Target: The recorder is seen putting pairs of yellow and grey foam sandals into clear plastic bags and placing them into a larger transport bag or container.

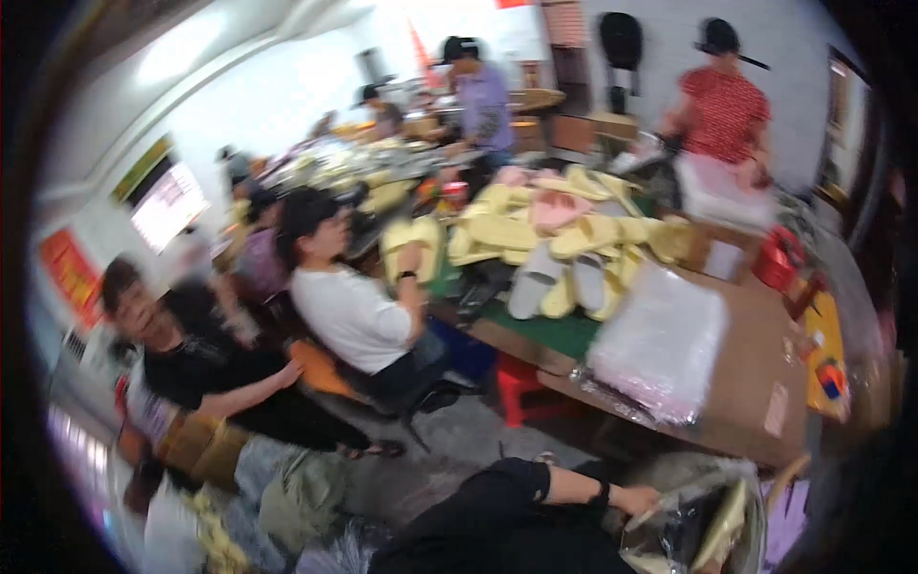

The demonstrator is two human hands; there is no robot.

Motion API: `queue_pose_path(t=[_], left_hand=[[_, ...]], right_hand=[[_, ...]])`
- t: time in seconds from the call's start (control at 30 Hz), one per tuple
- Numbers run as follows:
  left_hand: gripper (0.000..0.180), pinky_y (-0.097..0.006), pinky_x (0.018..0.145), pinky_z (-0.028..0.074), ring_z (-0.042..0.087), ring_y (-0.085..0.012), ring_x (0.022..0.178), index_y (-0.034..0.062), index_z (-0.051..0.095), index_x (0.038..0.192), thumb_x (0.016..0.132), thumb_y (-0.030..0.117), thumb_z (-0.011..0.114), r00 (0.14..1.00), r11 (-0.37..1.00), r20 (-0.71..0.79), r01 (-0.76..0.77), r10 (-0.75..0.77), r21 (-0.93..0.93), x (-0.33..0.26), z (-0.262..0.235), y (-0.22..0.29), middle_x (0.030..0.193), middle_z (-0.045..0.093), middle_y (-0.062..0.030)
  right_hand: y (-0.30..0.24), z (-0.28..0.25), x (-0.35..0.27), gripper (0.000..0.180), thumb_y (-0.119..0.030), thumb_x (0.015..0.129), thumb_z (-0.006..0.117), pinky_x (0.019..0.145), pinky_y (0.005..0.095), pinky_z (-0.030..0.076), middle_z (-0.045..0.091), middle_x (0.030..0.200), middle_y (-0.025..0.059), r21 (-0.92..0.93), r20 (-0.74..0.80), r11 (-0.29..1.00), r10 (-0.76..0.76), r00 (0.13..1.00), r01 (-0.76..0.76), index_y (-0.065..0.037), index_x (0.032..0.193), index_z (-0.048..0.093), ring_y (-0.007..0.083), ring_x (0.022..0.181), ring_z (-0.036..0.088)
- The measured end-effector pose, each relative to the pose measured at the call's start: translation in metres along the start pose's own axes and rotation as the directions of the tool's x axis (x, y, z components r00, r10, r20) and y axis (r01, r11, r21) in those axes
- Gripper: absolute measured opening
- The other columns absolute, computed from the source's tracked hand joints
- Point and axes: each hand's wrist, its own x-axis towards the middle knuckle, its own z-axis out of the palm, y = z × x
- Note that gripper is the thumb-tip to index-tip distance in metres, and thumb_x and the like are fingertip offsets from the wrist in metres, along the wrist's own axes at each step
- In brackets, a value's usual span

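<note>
My left hand (639,498), on a black-sleeved arm with a dark wristband, reaches right at the bottom of the view and grips the rim of a clear plastic bag (681,521). A yellow slipper (724,524) stands inside that bag. My right hand is out of view. The picture is blurred by motion.
A long worktable (755,383) carries a stack of clear plastic bags (660,340) and a heap of yellow, pink and white slippers (564,239). Several seated people work along its left side, one in a white shirt (349,316). A person in red (722,115) stands at the far end.
</note>
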Motion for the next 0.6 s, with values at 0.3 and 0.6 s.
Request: queue_pose_path(t=[0.3, 0.6], left_hand=[[0.028, -0.043, 0.053, 0.051, 0.060, -0.0328, 0.062, -0.0068, 0.058, 0.080, 0.076, 0.019, 0.049, 0.975, 0.981, 0.154, 0.138, -0.159, 0.136, 0.019, -0.029, 0.007, 0.077, 0.061, -0.0216], [0.031, -0.044, 0.049, 0.051, 0.061, -0.0329, 0.069, -0.0113, 0.056, 0.079, 0.080, 0.019, 0.049, 0.933, 0.947, 0.188, 0.318, -0.305, -0.039, 0.037, -0.025, -0.035, 0.071, 0.058, -0.0205]], right_hand=[[-0.133, -0.029, 0.172, 0.019, -0.024, 0.075, 0.054, 0.065, 0.0413, 0.047, 0.063, 0.076, 0.0125, -0.027, -0.047, 0.897, -0.442, 0.896, 0.441, -0.011, 0.085, 0.065, 0.0261, 0.069, 0.061], [-0.173, -0.025, 0.159, 0.020, -0.024, 0.075, 0.054, 0.065, 0.0412, 0.047, 0.063, 0.076, 0.0121, 0.007, -0.045, 0.902, -0.430, 0.902, 0.431, -0.011, 0.085, 0.065, 0.0255, 0.069, 0.061]])
